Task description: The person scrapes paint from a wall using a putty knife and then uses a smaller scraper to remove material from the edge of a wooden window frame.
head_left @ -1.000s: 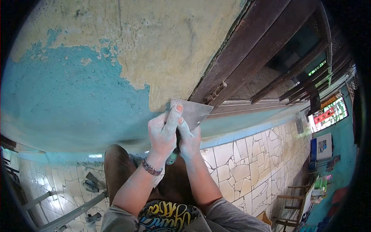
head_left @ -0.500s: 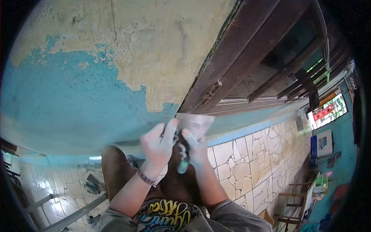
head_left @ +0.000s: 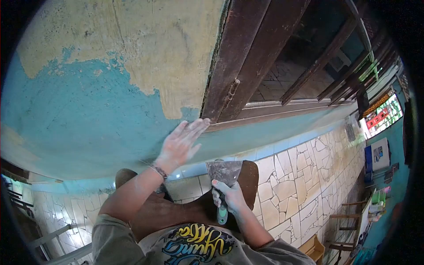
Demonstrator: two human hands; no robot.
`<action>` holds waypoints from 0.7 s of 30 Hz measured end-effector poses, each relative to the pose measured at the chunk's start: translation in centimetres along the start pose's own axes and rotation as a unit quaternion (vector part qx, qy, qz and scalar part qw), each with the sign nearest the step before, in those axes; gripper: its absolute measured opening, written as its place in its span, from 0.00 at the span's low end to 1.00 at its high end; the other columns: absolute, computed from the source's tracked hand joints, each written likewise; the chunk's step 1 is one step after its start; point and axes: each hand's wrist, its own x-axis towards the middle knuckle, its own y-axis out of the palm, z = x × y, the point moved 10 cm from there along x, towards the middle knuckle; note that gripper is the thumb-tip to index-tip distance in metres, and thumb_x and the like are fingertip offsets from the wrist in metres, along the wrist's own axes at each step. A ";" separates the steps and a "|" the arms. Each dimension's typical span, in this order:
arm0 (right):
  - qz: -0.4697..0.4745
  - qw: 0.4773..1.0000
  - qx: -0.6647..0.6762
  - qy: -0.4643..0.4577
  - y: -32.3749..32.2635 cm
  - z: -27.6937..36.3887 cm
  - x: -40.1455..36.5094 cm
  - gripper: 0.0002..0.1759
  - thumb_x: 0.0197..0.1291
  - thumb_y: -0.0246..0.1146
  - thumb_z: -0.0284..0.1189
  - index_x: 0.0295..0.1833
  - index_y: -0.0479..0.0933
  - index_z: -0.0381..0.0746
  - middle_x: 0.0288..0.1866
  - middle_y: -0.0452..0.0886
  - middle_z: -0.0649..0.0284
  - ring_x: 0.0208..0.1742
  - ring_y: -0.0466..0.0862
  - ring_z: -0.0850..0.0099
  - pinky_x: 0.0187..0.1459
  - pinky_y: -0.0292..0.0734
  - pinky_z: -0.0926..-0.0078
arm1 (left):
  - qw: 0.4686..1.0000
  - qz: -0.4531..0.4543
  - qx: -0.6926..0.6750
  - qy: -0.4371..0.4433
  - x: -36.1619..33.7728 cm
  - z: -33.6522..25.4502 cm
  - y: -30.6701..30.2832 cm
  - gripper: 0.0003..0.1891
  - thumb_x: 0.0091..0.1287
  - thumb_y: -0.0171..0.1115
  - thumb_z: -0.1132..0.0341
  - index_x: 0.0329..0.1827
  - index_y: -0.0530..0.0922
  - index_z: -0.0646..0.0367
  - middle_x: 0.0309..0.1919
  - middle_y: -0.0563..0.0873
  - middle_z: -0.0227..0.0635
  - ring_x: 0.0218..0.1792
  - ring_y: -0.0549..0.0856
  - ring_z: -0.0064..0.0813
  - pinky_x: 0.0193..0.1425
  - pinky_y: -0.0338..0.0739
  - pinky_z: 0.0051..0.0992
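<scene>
My left hand (head_left: pixel 179 143) reaches up to the wall (head_left: pixel 106 117) with its fingers stretched out, the tips at the lower corner of the brown wooden window frame (head_left: pixel 229 48). White dust coats the hand, and a bracelet circles the wrist. A broad-bladed putty knife (head_left: pixel 225 172) is in my right hand (head_left: pixel 231 196), which closes round its dark and green handle. The blade points up, away from my body, and is smeared grey. It is held above my lap, apart from the wall. Blue paint on the wall gives way to a bare cream patch above.
Cracked-pattern stone tiles (head_left: pixel 285 190) cover the floor. A metal ladder-like frame (head_left: pixel 66 247) stands at lower left. To the right are a wooden table (head_left: pixel 357 229) with items on it and a white-and-blue box (head_left: pixel 379 154). Glass panes fill the window frame.
My hands have come apart. The left has gone up onto the wall by the frame corner, while the right has lowered the putty knife toward my lap. The view has shifted somewhat.
</scene>
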 end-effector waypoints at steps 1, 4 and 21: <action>-0.002 1.000 -0.010 -0.004 -0.4 0.1 -0.2 0.10 0.65 0.64 0.33 0.35 0.71 0.42 0.19 0.71 0.68 0.15 0.71 0.77 0.16 0.66 0.78 | 0.999 -0.032 0.033 0.007 -0.4 0.9 -0.2 0.38 0.66 0.57 0.45 0.78 0.58 0.46 0.79 0.54 0.29 0.81 0.45 0.33 0.82 0.34 0.43; -0.022 0.999 -0.032 0.022 -2.2 -0.8 -0.6 0.09 0.65 0.64 0.33 0.38 0.73 0.41 0.20 0.73 0.68 0.15 0.72 0.77 0.17 0.67 0.78 | 0.991 -0.124 0.040 -0.036 2.2 4.8 -4.8 0.37 0.66 0.58 0.48 0.78 0.59 0.46 0.79 0.55 0.27 0.80 0.46 0.30 0.82 0.34 0.42; 0.052 0.994 -0.088 0.038 -1.0 -6.8 -1.0 0.10 0.72 0.55 0.30 0.52 0.71 0.34 0.35 0.80 0.62 0.29 0.81 0.74 0.32 0.78 0.78 | 0.985 -0.058 -0.112 -0.118 0.0 5.7 -5.4 0.36 0.63 0.63 0.56 0.74 0.64 0.55 0.75 0.64 0.35 0.77 0.58 0.35 0.80 0.45 0.49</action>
